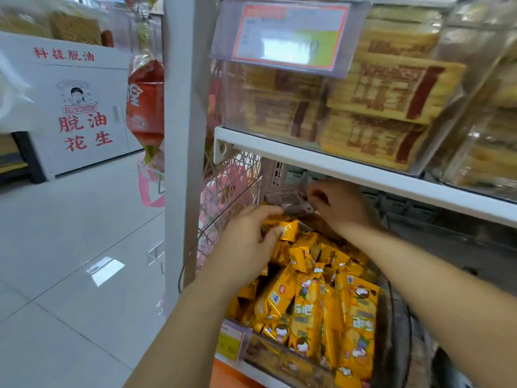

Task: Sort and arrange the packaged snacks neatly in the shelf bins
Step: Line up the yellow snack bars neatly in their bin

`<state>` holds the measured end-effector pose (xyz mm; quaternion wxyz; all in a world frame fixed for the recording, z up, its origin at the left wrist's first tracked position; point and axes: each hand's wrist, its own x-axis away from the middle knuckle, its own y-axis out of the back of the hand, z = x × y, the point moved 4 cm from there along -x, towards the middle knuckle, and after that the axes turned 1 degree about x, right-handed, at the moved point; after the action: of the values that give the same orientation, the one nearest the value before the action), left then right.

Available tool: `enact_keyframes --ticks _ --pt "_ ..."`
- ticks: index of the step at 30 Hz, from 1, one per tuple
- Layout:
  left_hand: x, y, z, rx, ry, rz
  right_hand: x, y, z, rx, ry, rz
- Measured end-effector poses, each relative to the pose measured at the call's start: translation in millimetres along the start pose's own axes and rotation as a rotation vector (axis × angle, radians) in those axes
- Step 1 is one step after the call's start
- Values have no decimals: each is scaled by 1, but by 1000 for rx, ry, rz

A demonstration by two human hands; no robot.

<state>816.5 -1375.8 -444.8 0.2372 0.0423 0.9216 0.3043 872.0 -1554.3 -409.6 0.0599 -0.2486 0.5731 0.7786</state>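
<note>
Your left hand [249, 236] sat at the centre of the frame, over the back of the lower bin [282, 352], with its fingers curled over a small yellow packet [289, 230] and the thumb pressed against the packet's near face. Your right hand [340, 205] was just to the right of it and slightly higher, tucked under the white shelf edge [349, 170]. Its fingertips pinched the right end of a grey packet [286, 199]. That packet lay crosswise between your two hands, above the yellow one. The hands were close together but did not touch each other.

The yellow snack packets [321, 303] filled the lower bin in the lower centre of the frame. They were heaped loosely and most leaned at angles. A yellow price tag [229, 344] was fixed at the bin's front left corner.

In the upper right, a clear upper bin [235, 107] held flat tan packets [391, 91] stacked in layers, with a blurred price card [288, 35] hanging in front. A wire mesh panel [223, 191] closed the shelf's left side, beside the white upright post [181, 135]. A red hanging bag [145, 105] showed left of the post, and a white box [84, 113] with red characters stood at the upper left.
</note>
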Motion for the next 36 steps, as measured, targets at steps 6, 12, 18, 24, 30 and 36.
enact_keyframes --ticks 6,12,18,24,30,36 --pt "10 -9 -31 -43 -112 -12 94 60 -14 -135 -299 -375" --pt "19 -30 -58 -117 -159 57 174 84 -56 -445 -718 -740" --pt "19 -46 -67 -312 -153 160 216 92 -92 -430 -875 -803" --pt "17 -38 -62 -258 -117 104 205 100 -71 -212 -749 -589" --pt "25 -24 -38 -214 5 232 146 84 -14 -357 -428 -239" --pt "33 -24 -32 -409 -23 423 94 46 14 -183 -170 293"
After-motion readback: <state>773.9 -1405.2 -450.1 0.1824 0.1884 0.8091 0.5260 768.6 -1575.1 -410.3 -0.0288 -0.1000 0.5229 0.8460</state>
